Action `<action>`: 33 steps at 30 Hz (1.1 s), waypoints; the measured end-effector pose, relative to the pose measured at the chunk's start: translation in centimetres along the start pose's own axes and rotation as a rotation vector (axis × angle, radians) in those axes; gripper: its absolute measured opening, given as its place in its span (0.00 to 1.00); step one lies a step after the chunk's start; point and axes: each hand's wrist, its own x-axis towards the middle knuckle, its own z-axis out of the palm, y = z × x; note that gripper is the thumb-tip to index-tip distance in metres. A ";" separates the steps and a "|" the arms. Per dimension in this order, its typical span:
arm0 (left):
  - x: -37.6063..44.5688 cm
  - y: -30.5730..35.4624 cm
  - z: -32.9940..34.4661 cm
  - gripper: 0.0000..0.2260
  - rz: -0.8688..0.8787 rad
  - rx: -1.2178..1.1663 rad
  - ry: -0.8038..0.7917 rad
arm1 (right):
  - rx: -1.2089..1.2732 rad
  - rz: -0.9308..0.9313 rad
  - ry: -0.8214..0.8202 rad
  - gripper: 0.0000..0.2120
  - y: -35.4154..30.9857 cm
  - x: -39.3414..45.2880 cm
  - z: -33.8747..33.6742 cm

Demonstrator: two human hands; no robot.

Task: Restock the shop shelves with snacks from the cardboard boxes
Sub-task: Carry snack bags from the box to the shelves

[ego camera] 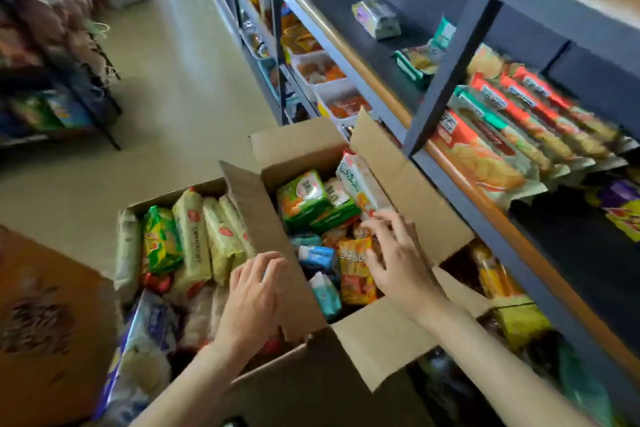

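Snacks fill two open cardboard boxes on the floor, hard against the foot of the shop shelves [446, 156], which puts the stock within easy reach of the racks. The nearer box [363, 333], beside the shelving, holds small packets in green, blue and orange; its flaps are folded outward so the contents stay open to view. The left hand [254, 302] rests on the box's left flap [256, 215], fingers gently curved over the cardboard, apparently pressing it aside. The right hand [398, 260] hovers inside near the box's right wall, fingers spread and relaxed, tips touching a pale packet [360, 180] that leans upright in the far right corner; it grips nothing yet. The second box [180, 194], to the left, holds long cream and green packets standing on end. On the shelf above, orange and green biscuit packs [485, 156] lie side by side along the front edge, with bare shelf to their left, probably where new stock belongs.
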 end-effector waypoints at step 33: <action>0.0 -15.7 -12.2 0.30 -1.062 -0.802 -0.236 | -0.243 0.174 -0.714 0.48 -25.2 5.1 5.4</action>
